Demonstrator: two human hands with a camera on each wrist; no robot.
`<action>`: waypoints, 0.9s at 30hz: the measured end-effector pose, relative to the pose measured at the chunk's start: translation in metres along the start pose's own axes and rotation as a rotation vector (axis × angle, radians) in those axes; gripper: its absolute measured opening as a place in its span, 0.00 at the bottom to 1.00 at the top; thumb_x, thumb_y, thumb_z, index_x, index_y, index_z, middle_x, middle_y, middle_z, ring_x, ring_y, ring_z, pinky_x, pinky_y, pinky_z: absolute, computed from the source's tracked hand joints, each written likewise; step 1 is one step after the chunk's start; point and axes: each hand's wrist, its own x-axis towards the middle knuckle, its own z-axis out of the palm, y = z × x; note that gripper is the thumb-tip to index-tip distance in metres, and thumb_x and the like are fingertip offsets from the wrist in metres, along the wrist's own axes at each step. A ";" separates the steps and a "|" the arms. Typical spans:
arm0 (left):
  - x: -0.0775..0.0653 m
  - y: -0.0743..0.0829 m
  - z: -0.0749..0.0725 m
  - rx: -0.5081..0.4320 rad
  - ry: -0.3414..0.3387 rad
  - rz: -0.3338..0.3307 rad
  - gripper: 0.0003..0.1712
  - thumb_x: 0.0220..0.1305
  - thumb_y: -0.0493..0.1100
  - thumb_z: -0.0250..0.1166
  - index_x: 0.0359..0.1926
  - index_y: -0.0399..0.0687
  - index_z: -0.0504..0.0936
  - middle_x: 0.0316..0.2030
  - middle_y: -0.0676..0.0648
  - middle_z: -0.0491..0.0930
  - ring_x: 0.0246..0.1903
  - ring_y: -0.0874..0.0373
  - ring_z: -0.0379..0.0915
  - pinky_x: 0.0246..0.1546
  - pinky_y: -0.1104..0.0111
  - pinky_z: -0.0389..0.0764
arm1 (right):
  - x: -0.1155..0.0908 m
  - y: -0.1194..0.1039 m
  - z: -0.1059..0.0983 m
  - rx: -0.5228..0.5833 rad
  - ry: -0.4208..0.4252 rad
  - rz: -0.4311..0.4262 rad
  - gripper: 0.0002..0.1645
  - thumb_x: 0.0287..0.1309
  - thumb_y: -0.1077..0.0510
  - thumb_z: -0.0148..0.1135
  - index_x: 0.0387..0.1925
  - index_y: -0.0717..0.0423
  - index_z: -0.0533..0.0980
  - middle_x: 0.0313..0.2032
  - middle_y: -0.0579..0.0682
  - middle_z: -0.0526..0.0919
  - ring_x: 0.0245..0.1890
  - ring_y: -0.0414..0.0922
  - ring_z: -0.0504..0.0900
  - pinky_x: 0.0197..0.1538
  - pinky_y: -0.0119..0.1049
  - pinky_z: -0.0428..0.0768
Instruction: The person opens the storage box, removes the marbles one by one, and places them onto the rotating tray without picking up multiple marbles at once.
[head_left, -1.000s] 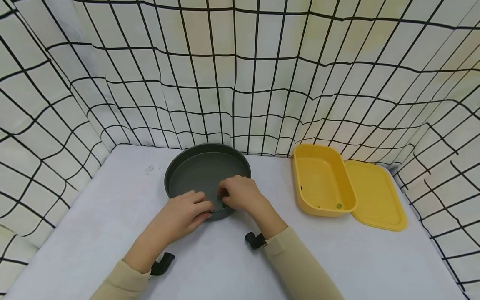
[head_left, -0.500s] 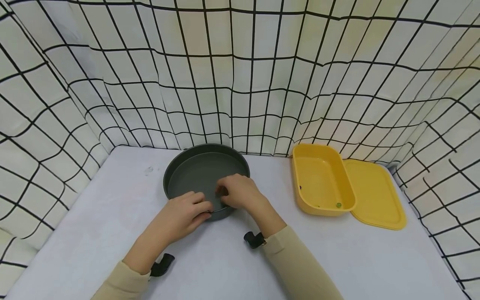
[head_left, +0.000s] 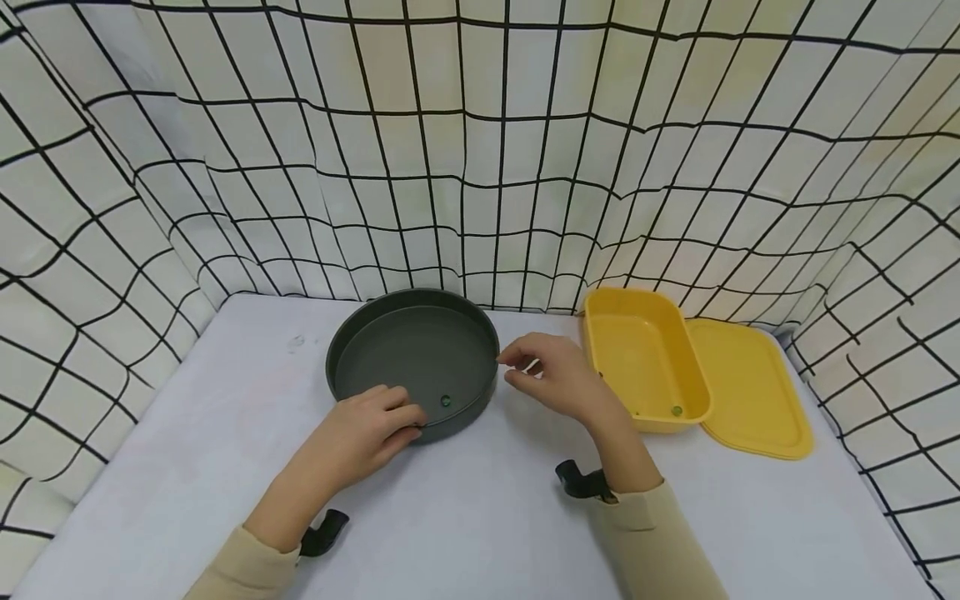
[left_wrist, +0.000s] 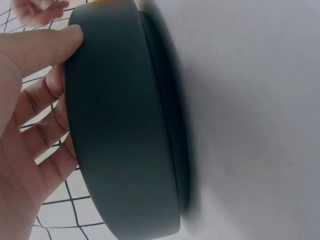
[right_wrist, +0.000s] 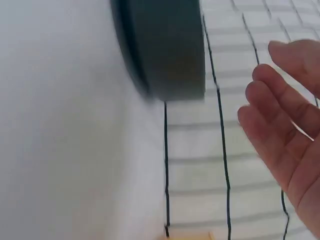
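Note:
A round dark green pan (head_left: 405, 350) rests on the white table. My left hand (head_left: 375, 429) grips its near rim; in the left wrist view the thumb (left_wrist: 60, 45) lies on the outer wall and the fingers reach behind the rim. Inside the pan, near its front right, lies a small round green piece (head_left: 446, 401). My right hand (head_left: 555, 375) is above the table between the pan and a yellow container (head_left: 630, 333). Its fingers (right_wrist: 270, 120) are loosely bent, with nothing between them in the right wrist view. A small green piece (head_left: 677, 411) sits in the container.
Beside the yellow container lies its flat yellow lid (head_left: 757, 400), partly under it. Two more tiny specks show inside the container. White walls covered with black netting (head_left: 465, 150) enclose the table (head_left: 420, 533) at the back and both sides.
My right hand has left the inside of the pan and moved right, toward the yellow container. The small green piece now shows in the pan. My left hand stays on the rim.

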 end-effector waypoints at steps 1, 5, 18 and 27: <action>0.000 0.000 0.000 -0.002 -0.001 -0.002 0.09 0.55 0.42 0.76 0.36 0.59 0.85 0.30 0.61 0.72 0.29 0.65 0.66 0.29 0.71 0.74 | -0.005 0.003 -0.004 -0.001 0.007 0.026 0.10 0.60 0.60 0.69 0.43 0.50 0.83 0.42 0.44 0.86 0.41 0.41 0.83 0.46 0.38 0.84; 0.000 0.000 -0.001 0.002 -0.011 -0.010 0.10 0.55 0.41 0.76 0.36 0.59 0.85 0.30 0.61 0.71 0.30 0.65 0.65 0.29 0.71 0.74 | -0.018 0.012 -0.018 -0.011 0.020 0.136 0.09 0.61 0.58 0.68 0.44 0.46 0.83 0.42 0.40 0.85 0.42 0.39 0.82 0.48 0.40 0.83; 0.001 0.001 0.001 -0.014 0.012 0.002 0.10 0.55 0.40 0.76 0.36 0.58 0.84 0.30 0.61 0.71 0.30 0.65 0.65 0.28 0.71 0.74 | -0.036 0.040 -0.055 -0.088 0.084 0.271 0.10 0.63 0.56 0.67 0.46 0.50 0.83 0.43 0.44 0.86 0.42 0.43 0.83 0.49 0.44 0.83; 0.002 0.002 0.000 -0.011 0.009 -0.006 0.10 0.54 0.41 0.76 0.36 0.58 0.85 0.31 0.61 0.72 0.30 0.65 0.67 0.29 0.70 0.75 | -0.043 0.050 -0.064 -0.094 0.087 0.337 0.12 0.63 0.56 0.66 0.48 0.51 0.83 0.45 0.48 0.86 0.43 0.46 0.82 0.47 0.43 0.84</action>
